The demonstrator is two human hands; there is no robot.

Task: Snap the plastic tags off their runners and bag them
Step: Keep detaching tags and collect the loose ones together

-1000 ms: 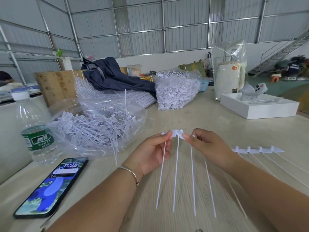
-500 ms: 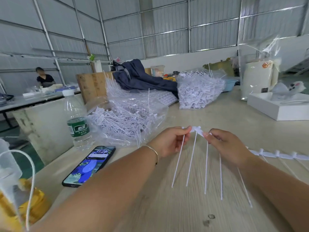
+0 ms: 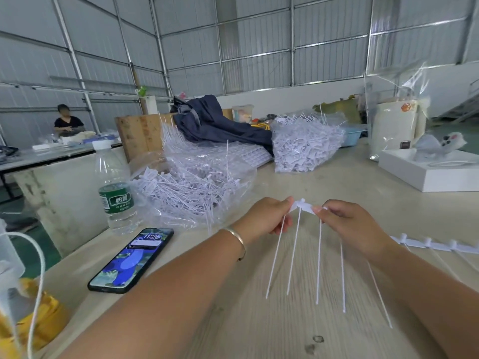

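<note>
wooden table (image 3: 259, 332) under a metal shed; left hand (image 3: 267, 216) and right hand (image 3: 347, 224) pinch a tag strip (image 3: 304, 206) between curled fingertips, tails hanging down. bag (image 3: 197, 187) sits behind; another strip (image 3: 438, 244) runs off the right edge

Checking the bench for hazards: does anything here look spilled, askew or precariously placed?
Mostly tidy. The black smartphone lies askew near the wooden table's left edge, beside the clear plastic water bottle. White tag stems poke out of the clear plastic bag. Both hands, left hand and right hand, pinch the white tag strip.
</note>
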